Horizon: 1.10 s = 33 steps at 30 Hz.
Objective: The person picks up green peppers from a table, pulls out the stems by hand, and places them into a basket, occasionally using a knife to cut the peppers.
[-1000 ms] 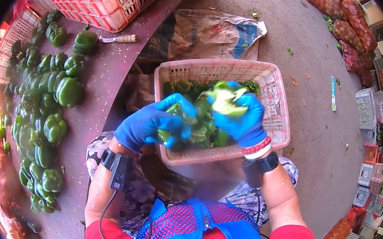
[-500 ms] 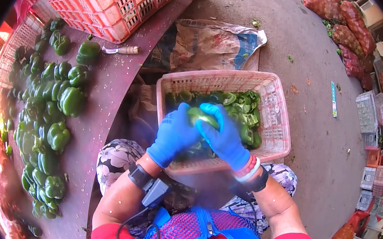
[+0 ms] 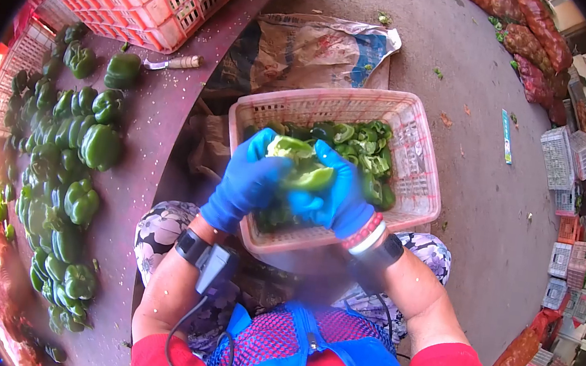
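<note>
Both my hands wear blue gloves and grip one green bell pepper (image 3: 299, 156) above a pink plastic crate (image 3: 421, 172). The pepper is split apart, and its pale inside shows. My left hand (image 3: 246, 178) closes around its left side. My right hand (image 3: 335, 193) holds the right side, with the thumb at the top. Cut green pepper pieces (image 3: 366, 144) lie in the crate below, which rests between my knees. To the left, many whole green bell peppers (image 3: 100, 147) are spread over a dark red tabletop (image 3: 139, 165).
A knife (image 3: 173, 62) with a wooden handle lies on the tabletop near a red crate (image 3: 158, 5). A crumpled sack (image 3: 300, 54) is on the ground beyond the pink crate. Filled net sacks (image 3: 539, 48) and stacked crates (image 3: 562, 167) line the far right; a person is beside them.
The pepper between my hands has gone from looking closed to being split apart, its inside showing. My hands have moved slightly left. The whole view has shifted a little.
</note>
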### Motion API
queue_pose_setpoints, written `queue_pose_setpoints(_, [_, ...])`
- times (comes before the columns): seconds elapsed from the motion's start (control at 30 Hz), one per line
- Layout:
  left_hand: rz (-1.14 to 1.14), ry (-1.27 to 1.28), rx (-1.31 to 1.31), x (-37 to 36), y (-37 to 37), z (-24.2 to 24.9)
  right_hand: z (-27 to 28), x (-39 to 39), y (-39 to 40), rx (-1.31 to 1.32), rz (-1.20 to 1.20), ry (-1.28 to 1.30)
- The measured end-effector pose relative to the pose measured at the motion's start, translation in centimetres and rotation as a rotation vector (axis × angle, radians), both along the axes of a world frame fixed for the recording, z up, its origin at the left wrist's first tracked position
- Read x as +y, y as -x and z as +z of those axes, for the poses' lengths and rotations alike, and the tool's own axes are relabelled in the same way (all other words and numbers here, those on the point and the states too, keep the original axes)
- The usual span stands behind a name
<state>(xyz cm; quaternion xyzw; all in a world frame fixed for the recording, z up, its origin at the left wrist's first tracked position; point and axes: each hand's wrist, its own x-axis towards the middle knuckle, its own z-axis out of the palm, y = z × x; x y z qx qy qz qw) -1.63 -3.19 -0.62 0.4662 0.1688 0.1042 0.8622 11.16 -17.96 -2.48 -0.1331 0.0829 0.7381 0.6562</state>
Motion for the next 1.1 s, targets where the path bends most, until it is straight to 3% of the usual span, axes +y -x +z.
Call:
queue_pose_setpoints(0.07, [-0.027,0.041,0.029,0.7,0.1,0.7,0.3,-0.1,-0.1,-0.063,-0.046,0.025])
queue_pose_setpoints(0.13, [0.139,-0.458,0.08,-0.3,-0.8,-0.8,0.1,-0.3,-0.2,-0.119,-0.143,0.007])
queue_pose_setpoints(0.17, [0.222,-0.71,0.109,-0.5,-1.1,-1.6,-0.2,-0.3,0.0,-0.644,-0.337,0.033])
queue_pose_setpoints(0.2, [0.327,-1.322,0.265,-0.1,-1.1,-1.6,-0.5,-0.1,0.1,-1.171,-0.531,0.054])
queue_pose_setpoints(0.27, [0.438,-0.868,0.333,1.5,-1.4,-2.2,3.4,-0.6,-0.4,-1.692,-0.655,0.058])
queue_pose_setpoints(0.3, [0.491,-0.646,0.356,2.2,-1.5,-2.1,3.8,-0.8,-1.3,-1.917,-0.601,0.111])
queue_pose_setpoints(0.33, [0.394,-0.24,0.315,2.7,-1.1,-0.4,4.0,-0.9,-1.9,-2.135,-0.55,0.171])
queue_pose_setpoints(0.37, [0.298,-0.079,0.187,3.4,-0.4,-0.4,4.2,-1.2,-2.4,-2.345,-0.495,0.241])
queue_pose_setpoints(0.43, [0.234,0.108,-0.088,3.1,0.6,-0.1,3.8,-2.1,-3.0,-2.478,0.246,0.437])
queue_pose_setpoints(0.5, [0.257,0.25,-0.121,2.7,3.7,2.1,3.7,-2.8,-1.8,-2.539,0.909,0.543])
queue_pose_setpoints(0.57, [0.297,0.15,-0.161,3.0,9.9,5.5,0.0,-3.7,-2.0,-2.6,0.5,0.133])
queue_pose_setpoints(0.6, [0.358,0.031,-0.134,3.0,14.0,6.9,0.7,-3.2,-1.4,-2.483,0.51,0.052])
queue_pose_setpoints(0.63, [0.466,-0.115,0.065,2.6,18.8,8.2,2.2,-2.7,-0.9,-2.364,0.531,-0.027])
queue_pose_setpoints(0.7, [0.486,-0.305,0.473,1.1,28.6,10.6,2.2,-2.8,-0.3,-2.449,0.508,-0.081])
queue_pose_setpoints(0.77, [0.177,-0.565,1.323,-1.3,36.6,11.0,2.6,-3.0,0.1,-2.525,0.616,-0.057])
queue_pose_setpoints(0.8, [0.182,-0.702,1.448,-2.4,39.5,11.1,3.0,-2.8,0.2,-2.473,0.743,-0.001])
queue_pose_setpoints(0.87, [0.18,-0.985,1.67,-3.9,43.6,9.7,2.3,-2.8,0.4,-2.452,0.772,-0.012])
queue_pose_setpoints(0.97, [0.849,-1.195,1.571,0.7,43.5,7.1,1.0,-2.8,0.4,-2.457,0.767,-0.065])
queue_pose_setpoints(1.1, [1.192,-1.038,1.284,8.0,43.8,-0.9,1.8,-2.4,0.9,-2.427,0.797,-0.072])
